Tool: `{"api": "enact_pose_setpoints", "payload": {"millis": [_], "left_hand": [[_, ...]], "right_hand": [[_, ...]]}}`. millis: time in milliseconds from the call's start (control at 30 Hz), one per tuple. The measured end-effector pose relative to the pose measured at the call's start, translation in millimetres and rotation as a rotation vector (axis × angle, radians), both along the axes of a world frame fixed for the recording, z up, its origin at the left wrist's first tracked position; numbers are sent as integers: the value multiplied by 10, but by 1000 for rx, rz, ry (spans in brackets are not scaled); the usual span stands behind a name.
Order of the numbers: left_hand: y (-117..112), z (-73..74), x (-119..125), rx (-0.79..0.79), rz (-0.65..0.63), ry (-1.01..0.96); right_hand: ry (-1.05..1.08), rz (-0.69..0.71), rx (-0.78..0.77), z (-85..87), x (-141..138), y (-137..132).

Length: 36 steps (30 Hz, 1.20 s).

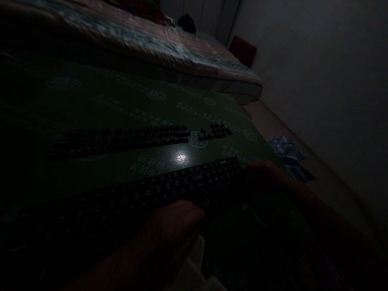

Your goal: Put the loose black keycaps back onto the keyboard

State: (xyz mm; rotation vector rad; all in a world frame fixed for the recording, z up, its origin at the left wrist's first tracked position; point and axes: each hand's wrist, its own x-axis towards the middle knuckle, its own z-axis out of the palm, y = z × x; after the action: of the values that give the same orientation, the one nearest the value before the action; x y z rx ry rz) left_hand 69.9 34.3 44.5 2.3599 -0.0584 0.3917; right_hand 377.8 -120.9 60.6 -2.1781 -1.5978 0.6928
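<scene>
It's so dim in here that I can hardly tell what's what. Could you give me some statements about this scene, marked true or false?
1. The keyboard lies on a green mat. True.
2. Loose keycaps sit in rows beyond the keyboard. True.
3. The right hand is raised far from the keyboard. False: it is at the keyboard's right end.
4. The left hand holds a cup. False: it is at the keyboard's near edge, and no cup shows.
5. A bed stands behind the mat. True.

Two hands: left hand (177, 222), right hand (263, 171); one keyboard (182, 182); one green mat (121, 101); two keycap groups (127, 139); one bed (151, 40)
</scene>
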Motion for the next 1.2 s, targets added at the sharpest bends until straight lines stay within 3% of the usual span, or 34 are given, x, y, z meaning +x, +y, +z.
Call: {"api": "enact_pose_setpoints", "payload": {"millis": [267, 500, 667, 900, 1067, 1200], "left_hand": [[12, 44, 4, 28, 14, 24], [1, 50, 2, 26, -1, -14], [-2, 28, 5, 16, -2, -19], [10, -21, 6, 28, -10, -66], [24, -4, 15, 48, 9, -12], [34, -86, 20, 47, -17, -44]], "right_hand": [[-168, 70, -8, 27, -68, 27], [-481, 119, 186, -321, -9, -230], [-657, 90, 263, -475, -150, -324], [-635, 84, 302, -462, -315, -292], [-423, -20, 322, -314, -310, -282], [-373, -120, 404, -250, -320, -336]]}}
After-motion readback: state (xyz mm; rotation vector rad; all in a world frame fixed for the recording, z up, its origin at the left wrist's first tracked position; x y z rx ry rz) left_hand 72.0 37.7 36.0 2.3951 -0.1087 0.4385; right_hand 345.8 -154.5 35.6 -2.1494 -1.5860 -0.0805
